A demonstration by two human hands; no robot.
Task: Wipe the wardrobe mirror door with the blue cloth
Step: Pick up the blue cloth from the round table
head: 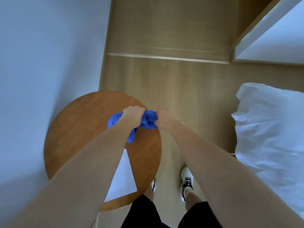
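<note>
Closest to camera: a person's own body seen from above, black shorts [143, 211] at the bottom edge and white trainers with dark laces [186, 182] on a pale wooden floor [172, 89].
Arms: two bare forearms reach forward from the bottom corners and meet near the middle of the view.
Round table: a brown wooden top [74, 129] on the left, under the left arm; a white sheet of paper [122, 175] lies near its near edge, partly hidden by that arm.
Left hand: the left hand [133, 115] is clenched round a bunched part of the blue cloth [148, 120], knuckles up, over the table's far right edge.
Right hand: the right hand [162, 118] is curled and grips the cloth's right end, just past the table's right edge; its fingers are blurred.
Cloth relative to grip: the crumpled cloth spans the short gap between the two fists; a flap shows left of the left fist and a loose tail hangs below it, above the tabletop.
Right side: a bed with rumpled white bedding [269, 137] along the right edge.
Left side: a plain white wall [41, 55].
Farthest: a light wooden panel [164, 22] rises from the floor at the top, with another white surface [279, 38] in the top right corner.
</note>
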